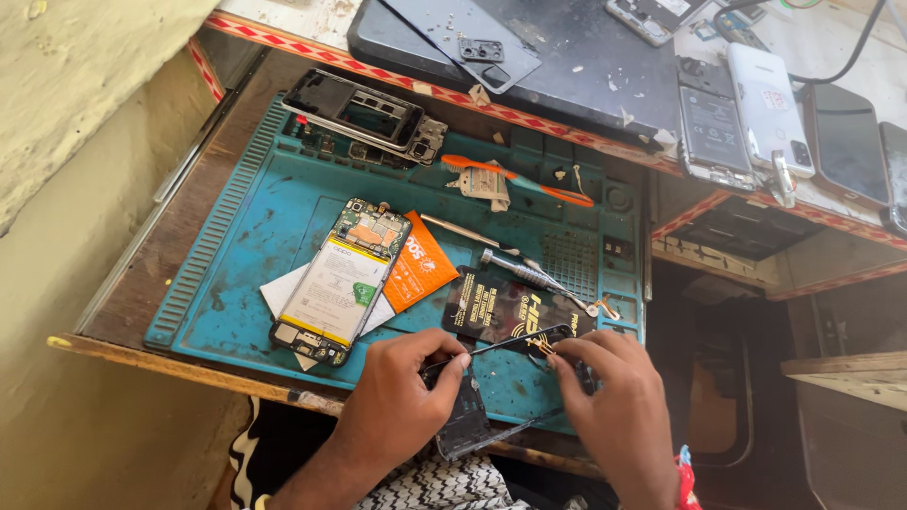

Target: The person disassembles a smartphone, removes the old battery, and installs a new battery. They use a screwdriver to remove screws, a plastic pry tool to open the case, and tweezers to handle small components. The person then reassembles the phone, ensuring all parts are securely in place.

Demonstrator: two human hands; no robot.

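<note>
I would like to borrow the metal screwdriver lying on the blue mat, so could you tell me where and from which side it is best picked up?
Grip the screwdriver by its thick knurled handle at the upper left end, coming from above. It lies flat on the blue mat, tip pointing lower right toward the right hand, so the handle end is probably freer. The thin tweezers lie close by, so pinch across the handle.

bare forearms, red wrist thread (684, 477)

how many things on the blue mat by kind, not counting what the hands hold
On the blue mat:
opened phones: 2
screwdrivers: 1
toothbrushes: 1
tweezers: 1
orange cards: 1
black packets: 1
Total: 7
</note>
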